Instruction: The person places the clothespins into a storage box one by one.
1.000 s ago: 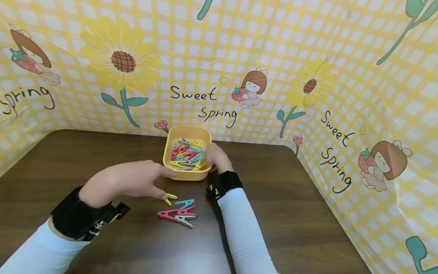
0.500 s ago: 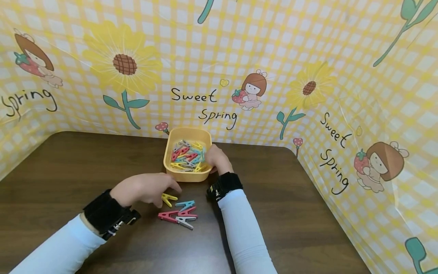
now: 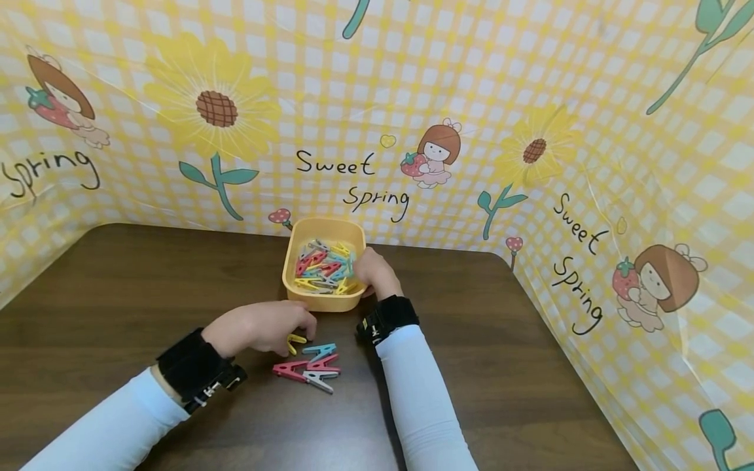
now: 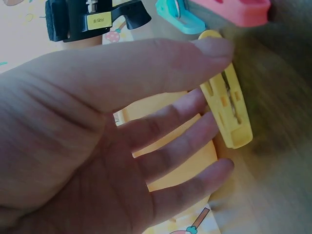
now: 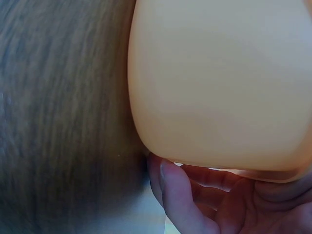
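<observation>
In the head view my left hand (image 3: 268, 327) reaches over the wooden table, thumb and fingertips at a yellow clothespin (image 3: 296, 343). Seen from the left wrist, the thumb lies over one end of this yellow clothespin (image 4: 229, 112); the index finger is mostly hidden behind the thumb. A yellow plastic tub (image 3: 324, 303) holds several clothespins (image 3: 324, 265) in red, yellow, blue and grey. My right hand (image 3: 377, 271) holds the tub's right side, with fingers curled against its wall (image 5: 219, 97) in the right wrist view.
Close to the left hand lie a blue clothespin (image 3: 320, 352), two red clothespins (image 3: 288, 370) and a grey clothespin (image 3: 318, 379). A yellow checked cloth (image 3: 353, 98) rises behind the dark wooden table (image 3: 501, 366) and along its sides.
My left hand has moved right and slightly down from the tub's front edge, and its fingers have closed in on the yellow clothespin. The right hand and tub stay in place.
</observation>
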